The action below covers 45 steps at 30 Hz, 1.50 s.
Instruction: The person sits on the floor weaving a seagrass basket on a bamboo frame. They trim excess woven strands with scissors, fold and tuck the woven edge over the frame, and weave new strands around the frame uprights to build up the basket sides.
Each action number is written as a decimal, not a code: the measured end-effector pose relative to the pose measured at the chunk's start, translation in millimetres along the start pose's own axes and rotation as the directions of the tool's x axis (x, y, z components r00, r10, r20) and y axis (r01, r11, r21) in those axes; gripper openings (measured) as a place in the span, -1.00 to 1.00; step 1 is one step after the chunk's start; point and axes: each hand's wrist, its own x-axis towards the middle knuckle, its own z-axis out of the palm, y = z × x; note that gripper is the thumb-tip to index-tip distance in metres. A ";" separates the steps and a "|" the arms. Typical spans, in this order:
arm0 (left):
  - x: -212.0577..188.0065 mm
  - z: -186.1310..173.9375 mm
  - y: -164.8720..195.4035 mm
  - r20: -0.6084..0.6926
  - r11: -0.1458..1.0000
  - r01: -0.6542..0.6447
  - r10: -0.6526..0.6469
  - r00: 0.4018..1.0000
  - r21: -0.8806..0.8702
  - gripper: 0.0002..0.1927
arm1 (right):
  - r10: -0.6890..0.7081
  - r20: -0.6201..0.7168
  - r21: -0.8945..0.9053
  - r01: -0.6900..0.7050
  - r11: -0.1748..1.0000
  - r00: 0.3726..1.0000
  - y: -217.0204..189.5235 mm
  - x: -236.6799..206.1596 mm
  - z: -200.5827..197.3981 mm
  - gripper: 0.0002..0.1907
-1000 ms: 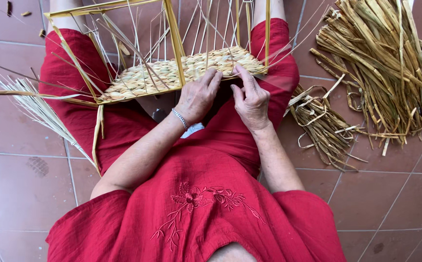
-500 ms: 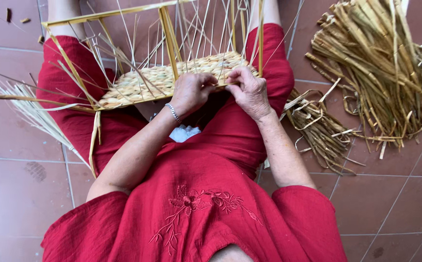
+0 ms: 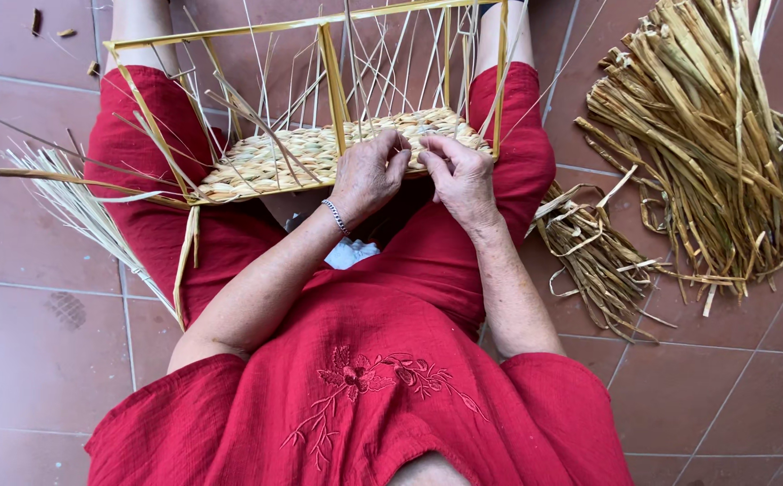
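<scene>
As fingers (image 3: 398, 153) curl—pinching woven band (image 3: 274, 162).

We see our left hand (image 3: 369, 175) and right hand (image 3: 462, 175) pinching straw at the woven basket base (image 3: 274, 157); loose straw bundle (image 3: 706, 153) lies right.

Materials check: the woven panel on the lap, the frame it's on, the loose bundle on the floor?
Woven panel: looks like dried plant fibre, pale straw, matte; plaited strands show. Both hands, left hand and right hand, rest on its near edge.
Frame: yellow bars, smooth, wrapped or painted; core unclear.
Loose bundle: dry flat stalks, tan, curling ends.
</scene>
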 end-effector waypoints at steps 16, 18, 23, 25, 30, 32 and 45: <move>-17.8 3.7 -10.6 0.005 0.944 -0.305 0.307 0.952 0.122 -0.80 | 0.092 -0.074 0.643 -0.023 0.765 0.993 21.7 -26.4 13.8 -0.85; -18.5 6.1 -12.2 0.023 0.952 -0.284 0.283 0.959 0.111 -0.82 | 0.168 -0.051 0.757 -0.072 0.649 0.984 23.1 -26.3 17.5 -0.87; -20.0 7.4 -13.0 0.015 0.949 -0.292 0.293 0.956 0.116 -0.85 | 0.246 -0.089 0.708 -0.112 0.697 0.965 31.1 -27.2 30.3 -0.92; -20.1 7.3 -12.6 0.007 0.942 -0.315 0.316 0.949 0.118 -0.87 | 0.249 -0.113 0.660 -0.115 0.742 0.962 35.1 -29.0 33.4 -0.94; -17.2 8.5 -11.7 0.040 0.949 -0.289 0.286 0.957 0.125 -0.88 | 0.180 -0.185 0.571 -0.043 0.820 0.966 37.5 -37.0 37.0 -0.92; -15.9 8.9 -11.9 0.061 0.947 -0.286 0.280 0.958 0.145 -0.87 | 0.155 -0.203 0.522 -0.027 0.853 0.967 34.7 -40.3 37.4 -0.92; -16.2 4.8 -6.3 0.038 0.957 -0.279 0.277 0.960 0.078 -0.86 | 0.105 -0.244 0.462 0.020 0.887 0.964 11.5 -55.1 34.2 -0.93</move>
